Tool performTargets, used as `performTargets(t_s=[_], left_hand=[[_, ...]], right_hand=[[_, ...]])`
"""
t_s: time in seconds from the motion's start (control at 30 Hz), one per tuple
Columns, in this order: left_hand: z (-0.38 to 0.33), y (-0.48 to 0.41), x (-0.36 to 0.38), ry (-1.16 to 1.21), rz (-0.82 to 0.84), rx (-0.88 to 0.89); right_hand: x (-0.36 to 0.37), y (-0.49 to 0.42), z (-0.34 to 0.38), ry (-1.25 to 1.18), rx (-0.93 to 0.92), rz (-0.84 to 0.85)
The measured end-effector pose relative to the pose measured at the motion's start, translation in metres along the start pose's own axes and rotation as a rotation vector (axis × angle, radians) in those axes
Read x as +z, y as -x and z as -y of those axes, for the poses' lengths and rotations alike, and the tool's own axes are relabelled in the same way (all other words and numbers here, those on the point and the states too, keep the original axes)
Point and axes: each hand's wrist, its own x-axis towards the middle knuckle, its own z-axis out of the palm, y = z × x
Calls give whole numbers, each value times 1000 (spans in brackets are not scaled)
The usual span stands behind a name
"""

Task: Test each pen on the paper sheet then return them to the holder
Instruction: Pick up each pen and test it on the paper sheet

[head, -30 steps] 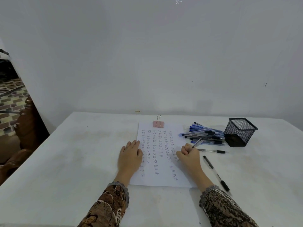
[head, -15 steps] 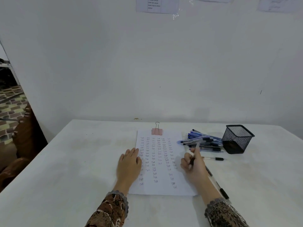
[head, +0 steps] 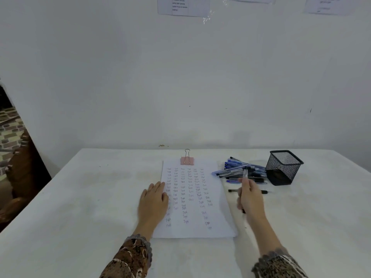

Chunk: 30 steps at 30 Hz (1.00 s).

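a person's left hand (head: 153, 201) lay flat, fingers straight, on the left edge of the paper sheet (head: 192, 199) in the middle of the table (head: 80, 197). the right hand (head: 251, 198) pinched a pen (head: 245, 174), barrel pointing up, just off the sheet's right edge, near the pen pile (head: 241, 170) and the mesh holder (head: 284, 167) toward the table's far right corner. the pen looked light, stiff and smooth, best held mid-barrel. half a second earlier this hand was at the sheet's right edge; it had since moved right.
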Motion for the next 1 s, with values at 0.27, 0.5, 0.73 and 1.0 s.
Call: performTargets(t_s=[0.27,0.5,0.73,1.0], left_hand=[[1,-1,1,-12,1,0],[-1,1,-1,-5,3,2],[-3,2,-3,0,-2,2],[-2,1,-2,-16,7,-2]], right_hand=[[-52,-11,-22,1099,49,36],[-44,14,-20,1180,-7,101],[-45,38,-21,1272,-37,106],[-63,-23,-2,1233,-384,166]])
